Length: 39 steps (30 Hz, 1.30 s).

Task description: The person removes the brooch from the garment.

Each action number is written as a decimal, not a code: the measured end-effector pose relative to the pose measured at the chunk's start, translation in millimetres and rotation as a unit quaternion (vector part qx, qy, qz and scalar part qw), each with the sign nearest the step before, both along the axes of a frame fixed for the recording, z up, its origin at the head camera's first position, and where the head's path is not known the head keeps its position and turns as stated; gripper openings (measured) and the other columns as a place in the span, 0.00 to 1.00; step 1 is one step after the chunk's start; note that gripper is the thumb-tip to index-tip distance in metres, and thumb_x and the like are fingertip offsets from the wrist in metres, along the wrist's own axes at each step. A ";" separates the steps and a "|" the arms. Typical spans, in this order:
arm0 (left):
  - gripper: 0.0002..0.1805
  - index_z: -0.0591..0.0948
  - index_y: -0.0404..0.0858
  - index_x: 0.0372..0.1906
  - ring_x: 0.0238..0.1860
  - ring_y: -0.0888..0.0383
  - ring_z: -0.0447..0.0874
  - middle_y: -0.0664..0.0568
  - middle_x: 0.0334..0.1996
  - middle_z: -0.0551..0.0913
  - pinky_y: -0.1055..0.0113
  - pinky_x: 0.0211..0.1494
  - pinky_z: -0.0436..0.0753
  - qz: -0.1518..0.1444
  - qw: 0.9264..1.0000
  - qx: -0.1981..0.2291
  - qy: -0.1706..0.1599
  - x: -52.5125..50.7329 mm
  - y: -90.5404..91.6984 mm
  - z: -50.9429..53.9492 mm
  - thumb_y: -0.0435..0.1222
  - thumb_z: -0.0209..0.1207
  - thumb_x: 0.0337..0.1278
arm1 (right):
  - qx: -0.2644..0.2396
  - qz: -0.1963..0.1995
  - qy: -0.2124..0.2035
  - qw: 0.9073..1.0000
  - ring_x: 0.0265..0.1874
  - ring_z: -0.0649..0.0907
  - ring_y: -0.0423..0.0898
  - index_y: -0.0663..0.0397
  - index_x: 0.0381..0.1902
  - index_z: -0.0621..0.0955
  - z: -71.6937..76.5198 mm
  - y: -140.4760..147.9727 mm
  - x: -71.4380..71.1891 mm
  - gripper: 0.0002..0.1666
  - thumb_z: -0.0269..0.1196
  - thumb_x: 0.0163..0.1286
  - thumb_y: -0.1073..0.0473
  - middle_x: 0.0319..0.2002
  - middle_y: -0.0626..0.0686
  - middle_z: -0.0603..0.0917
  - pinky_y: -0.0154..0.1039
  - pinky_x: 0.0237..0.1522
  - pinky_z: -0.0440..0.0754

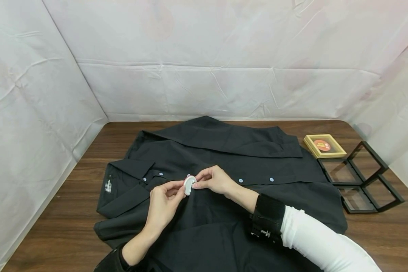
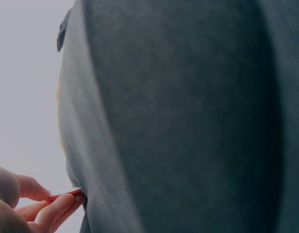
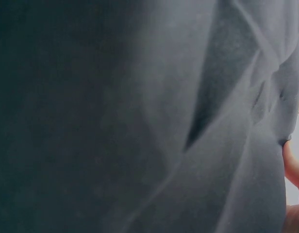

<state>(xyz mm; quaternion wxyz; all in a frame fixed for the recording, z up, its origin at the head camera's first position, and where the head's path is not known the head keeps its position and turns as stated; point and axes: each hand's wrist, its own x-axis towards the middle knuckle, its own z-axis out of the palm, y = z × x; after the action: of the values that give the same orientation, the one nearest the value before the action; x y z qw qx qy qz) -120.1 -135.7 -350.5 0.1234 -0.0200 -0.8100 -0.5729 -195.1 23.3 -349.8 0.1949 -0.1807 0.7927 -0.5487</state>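
Note:
A dark button-up shirt (image 1: 244, 211) lies spread on the wooden table, its collar towards the left. Above its button placket, in the head view, is a small white disc (image 1: 189, 184) with a red rim. My left hand (image 1: 164, 206) pinches this disc at its left edge between thumb and fingers. In the left wrist view the left hand (image 2: 38, 206) holds it edge-on as a thin red strip, touching the cloth. From the right, my right hand (image 1: 219, 182) pinches the disc's other edge. The right wrist view is mostly dark cloth, with the right thumb (image 3: 294, 167) against it.
Small pale buttons (image 1: 240, 180) dot the placket to the right and left of the hands. At the table's right stand a yellow-framed box (image 1: 325, 146) with an orange round piece inside and black-framed clear cases (image 1: 362, 185). White sheeting (image 1: 217, 90) walls the back and sides.

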 end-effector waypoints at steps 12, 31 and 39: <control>0.07 0.81 0.27 0.34 0.31 0.58 0.83 0.41 0.34 0.82 0.71 0.32 0.80 -0.001 1.000 -0.001 0.000 1.6 0.4 0.1 0.23 0.59 0.47 | 0.013 -0.021 0.009 1.000 0.22 0.76 0.38 0.62 0.28 0.84 1.7 -3.3 2.6 0.10 0.69 0.48 0.62 0.22 0.52 0.83 0.32 0.26 0.72; 0.07 0.81 0.27 0.34 0.29 0.58 0.83 0.41 0.33 0.82 0.71 0.31 0.80 0.002 1.000 -0.004 0.006 2.4 1.4 0.9 0.22 0.59 0.46 | 0.032 -0.047 0.032 0.998 0.23 0.76 0.38 0.59 0.26 0.84 -0.6 -6.3 4.0 0.08 0.70 0.47 0.61 0.20 0.49 0.82 0.32 0.26 0.72; 0.07 0.81 0.26 0.34 0.29 0.58 0.83 0.41 0.33 0.82 0.71 0.31 0.80 0.003 1.000 0.001 0.007 2.1 1.6 0.6 0.22 0.59 0.45 | 0.032 -0.050 0.036 0.998 0.23 0.76 0.38 0.60 0.26 0.84 -0.9 -5.8 4.8 0.08 0.70 0.47 0.61 0.21 0.50 0.83 0.32 0.26 0.73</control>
<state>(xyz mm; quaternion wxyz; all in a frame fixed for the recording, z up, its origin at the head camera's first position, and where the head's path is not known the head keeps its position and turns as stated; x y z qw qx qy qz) -118.0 -134.1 -349.9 0.1310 -0.0221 -0.8088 -0.5729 -190.3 17.5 -350.7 0.1439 -0.1539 0.8244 -0.5253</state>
